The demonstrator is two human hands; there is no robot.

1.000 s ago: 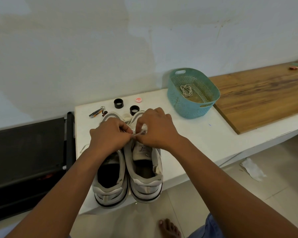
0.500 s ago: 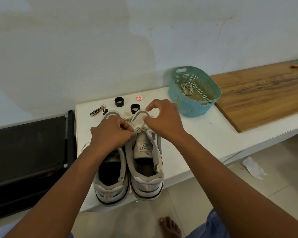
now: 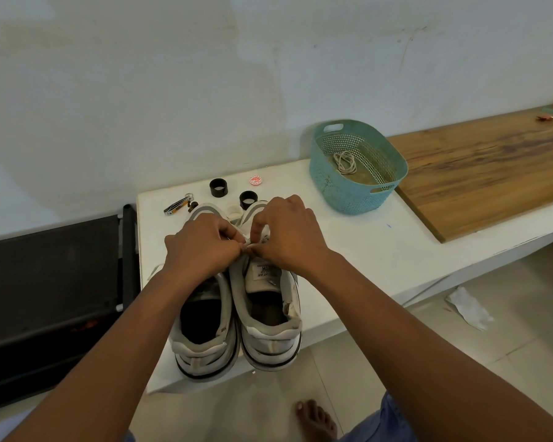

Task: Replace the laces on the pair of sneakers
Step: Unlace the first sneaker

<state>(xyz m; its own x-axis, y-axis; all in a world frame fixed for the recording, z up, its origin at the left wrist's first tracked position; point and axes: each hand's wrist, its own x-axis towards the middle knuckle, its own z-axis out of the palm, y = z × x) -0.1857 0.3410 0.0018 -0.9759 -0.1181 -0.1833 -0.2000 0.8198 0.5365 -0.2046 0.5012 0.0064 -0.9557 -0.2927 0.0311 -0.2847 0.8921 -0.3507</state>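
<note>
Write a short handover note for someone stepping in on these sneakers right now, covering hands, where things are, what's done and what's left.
Left hand and right hand: both pinch the lace over the tongue of the right sneaker.
Left sneaker stands beside it, touching, both heels at the front edge of the white table.
A coiled lace lies in the teal basket behind and to the right.
Done: hard to tell; the hands hide the right sneaker's eyelets.
Left: finish lacing the right sneaker, then check the left; its eyelets are hidden too.
</note>
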